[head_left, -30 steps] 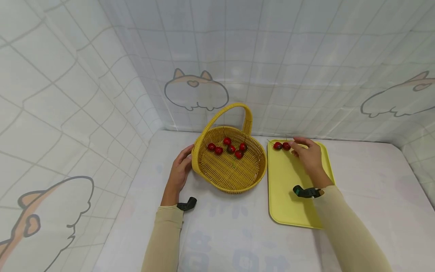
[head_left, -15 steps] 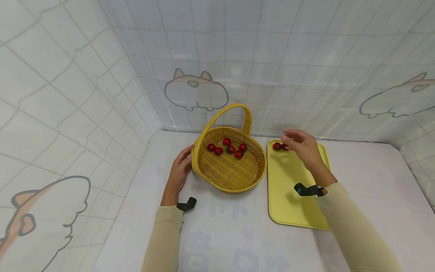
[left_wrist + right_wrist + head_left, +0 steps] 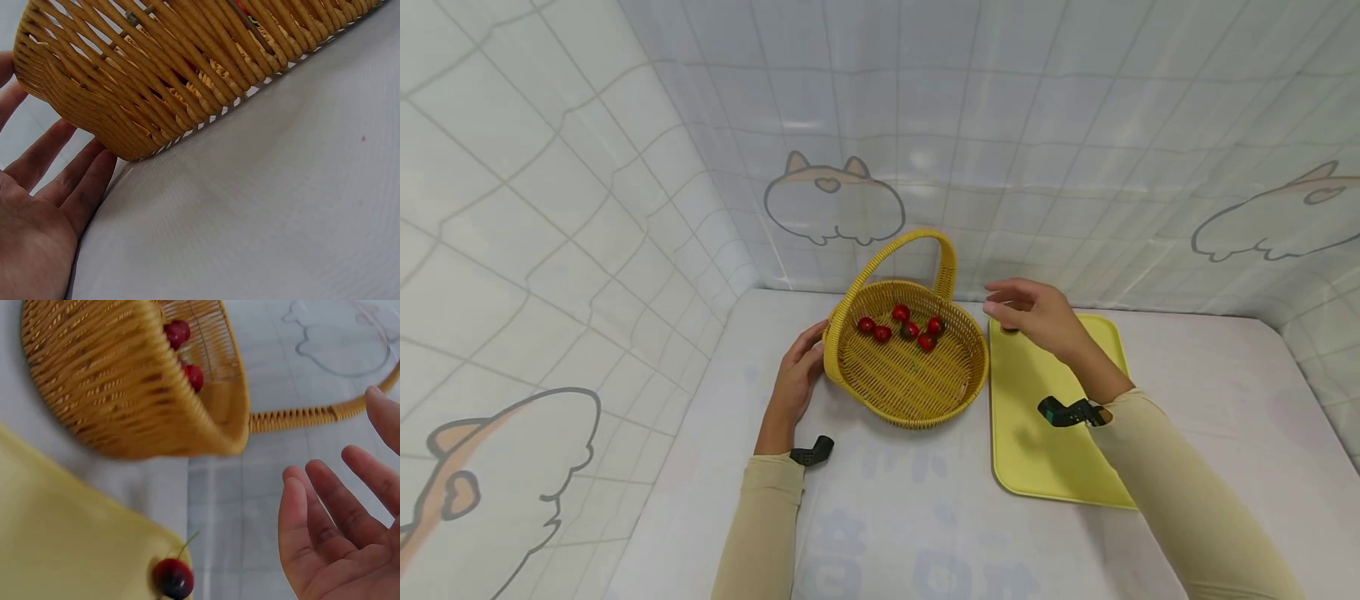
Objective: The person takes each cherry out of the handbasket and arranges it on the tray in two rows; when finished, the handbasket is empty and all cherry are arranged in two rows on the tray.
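A yellow wicker basket with a tall handle stands at the middle of the table, several red cherries lying inside. My left hand touches the basket's left side near the handle's foot; in the left wrist view its fairly straight fingers meet the woven wall. To the right of the basket, my right hand hovers over the far left corner of a yellow tray. Its fingers are spread and loosely bent in the right wrist view, holding nothing. Beneath it, a dark red cherry with a green stem lies on the tray, mostly hidden in the head view.
The table wears a white cloth with faint printed shapes. Tiled-pattern curtains with dog drawings hang close behind the basket and tray, and along the left side.
My right hand has risen from the cherries on the tray and moved left toward the basket, now covering most of them from the head view. My left hand and the basket have stayed put.
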Demonstrator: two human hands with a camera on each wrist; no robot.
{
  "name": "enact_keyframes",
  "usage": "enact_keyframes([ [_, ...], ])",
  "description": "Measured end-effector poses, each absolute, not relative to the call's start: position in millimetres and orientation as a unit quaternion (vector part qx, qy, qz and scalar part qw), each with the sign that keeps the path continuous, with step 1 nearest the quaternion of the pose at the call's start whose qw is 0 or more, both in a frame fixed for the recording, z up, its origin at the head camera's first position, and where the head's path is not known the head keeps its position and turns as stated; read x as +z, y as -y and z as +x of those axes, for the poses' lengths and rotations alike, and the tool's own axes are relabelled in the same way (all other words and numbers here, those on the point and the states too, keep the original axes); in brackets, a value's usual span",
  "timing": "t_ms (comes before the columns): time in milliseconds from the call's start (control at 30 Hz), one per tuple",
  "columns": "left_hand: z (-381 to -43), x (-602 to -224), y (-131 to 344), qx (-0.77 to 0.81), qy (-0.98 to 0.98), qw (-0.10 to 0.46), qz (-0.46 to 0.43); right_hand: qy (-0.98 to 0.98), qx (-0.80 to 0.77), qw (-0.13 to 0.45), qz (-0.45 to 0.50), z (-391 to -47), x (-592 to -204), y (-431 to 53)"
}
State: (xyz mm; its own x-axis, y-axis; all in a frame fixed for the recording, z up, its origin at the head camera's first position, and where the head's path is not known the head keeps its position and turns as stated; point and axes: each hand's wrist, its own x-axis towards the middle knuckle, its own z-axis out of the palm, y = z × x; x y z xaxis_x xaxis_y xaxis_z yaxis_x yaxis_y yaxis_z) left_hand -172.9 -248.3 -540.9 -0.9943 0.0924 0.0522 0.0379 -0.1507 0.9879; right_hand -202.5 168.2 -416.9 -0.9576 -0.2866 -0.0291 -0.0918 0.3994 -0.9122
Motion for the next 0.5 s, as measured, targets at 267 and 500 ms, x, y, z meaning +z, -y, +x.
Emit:
enact_keyframes([
  [267, -173.6, -546.1, 248.8, 0.757, -0.650, 0.013, 0.055, -0.858, -0.479, 0.088, -0.164, -207.8, -409.6, -141.6],
  [500, -173.9, -549.7, 248.3, 0.760, -0.648, 0.008, 0.055, -0.870, -0.445, 0.078, -0.199, -213.8, -407.7, -118.1],
])
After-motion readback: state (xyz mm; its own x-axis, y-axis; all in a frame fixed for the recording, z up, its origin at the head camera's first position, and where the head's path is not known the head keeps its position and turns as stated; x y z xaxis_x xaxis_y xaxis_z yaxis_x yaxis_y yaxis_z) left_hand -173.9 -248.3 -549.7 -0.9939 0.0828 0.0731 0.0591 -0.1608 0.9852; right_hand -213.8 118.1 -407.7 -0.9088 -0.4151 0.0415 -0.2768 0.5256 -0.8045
